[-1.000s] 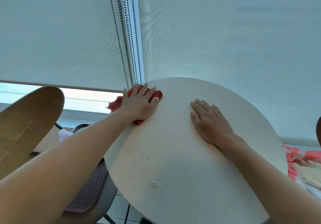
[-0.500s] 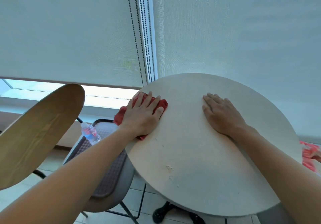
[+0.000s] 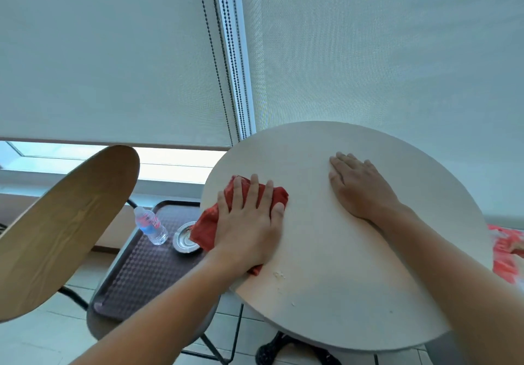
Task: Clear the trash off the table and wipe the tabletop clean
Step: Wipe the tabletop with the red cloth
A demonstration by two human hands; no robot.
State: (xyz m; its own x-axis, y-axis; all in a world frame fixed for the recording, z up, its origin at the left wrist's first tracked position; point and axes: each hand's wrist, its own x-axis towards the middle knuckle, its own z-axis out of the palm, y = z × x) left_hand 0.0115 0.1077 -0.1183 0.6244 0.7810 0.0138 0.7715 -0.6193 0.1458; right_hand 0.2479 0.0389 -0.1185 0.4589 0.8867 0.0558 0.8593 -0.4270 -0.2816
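- A person's left hand (image 3: pixel 249 223) presses a red cloth (image 3: pixel 208 230) flat against the left edge of a round, pale worktop (image 3: pixel 354 293), fingers (image 3: pixel 256 191) spread straight over the fabric rather than curled round it; part of the cloth hangs past the rim.
- The right hand (image 3: pixel 358 187) lies palm down on the far side of the worktop, fingers released and flat, apparently steadying the surface.
- Wiping appears to be the step in hand: no large trash shows on the worktop, though pale crumbs (image 3: pixel 279 275) sit near its front-left edge, just beside the left wrist.
- Below and to the left, a dark tray (image 3: pixel 136 279) rests on a chair seat, carrying a plastic water bottle (image 3: pixel 150 225) and a small foil cup (image 3: pixel 184 240).
- The next move likely calls for drawing the cloth toward the crumbs and sweeping them off the edge, ideally over the tray.
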